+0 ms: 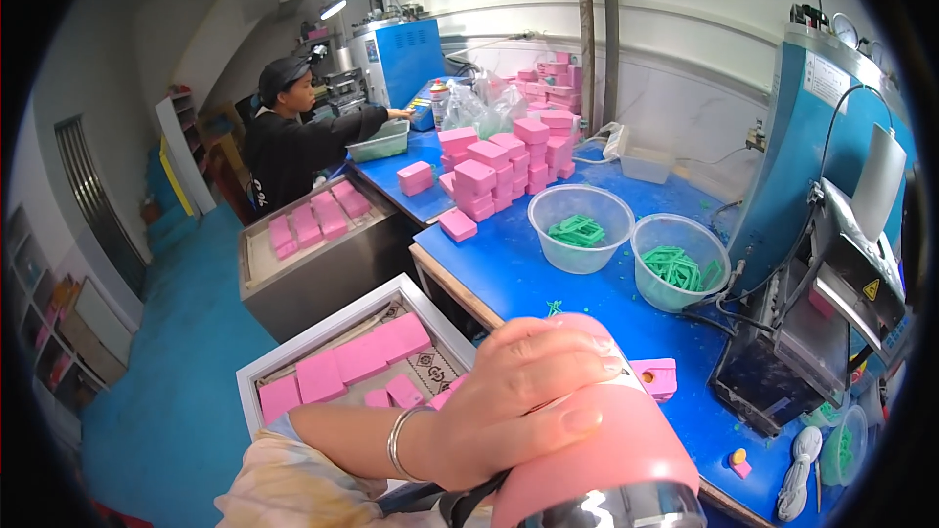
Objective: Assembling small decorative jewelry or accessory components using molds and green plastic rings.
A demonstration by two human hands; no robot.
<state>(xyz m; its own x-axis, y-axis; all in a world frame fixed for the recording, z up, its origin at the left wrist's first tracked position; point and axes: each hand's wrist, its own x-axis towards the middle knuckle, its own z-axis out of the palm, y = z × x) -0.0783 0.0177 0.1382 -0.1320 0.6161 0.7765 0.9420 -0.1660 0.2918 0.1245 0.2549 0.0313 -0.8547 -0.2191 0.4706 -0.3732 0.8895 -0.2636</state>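
Close to me, my left hand (528, 396) is wrapped over the side of a large pink bottle (611, 445). The bottle lies tilted toward me, with a shiny, see-through-looking end at the lower edge and a dark strap beside my wrist. A metal bracelet circles that wrist. Just past the bottle, a pink block with a hollow (657, 378) rests on the blue table (509, 279), partly covered by it. Below my forearm, a white-framed tray (256, 372) holds several pink blocks (362, 356). My right hand is not in view.
Two clear tubs (579, 256) (657, 295) hold green pieces. Stacked pink blocks (494, 171) stand farther back. A black machine (782, 362) and blue tank (782, 166) are at right. A person in black (284, 142) reaches into a bin (380, 147); another tray (259, 279) stands nearer.
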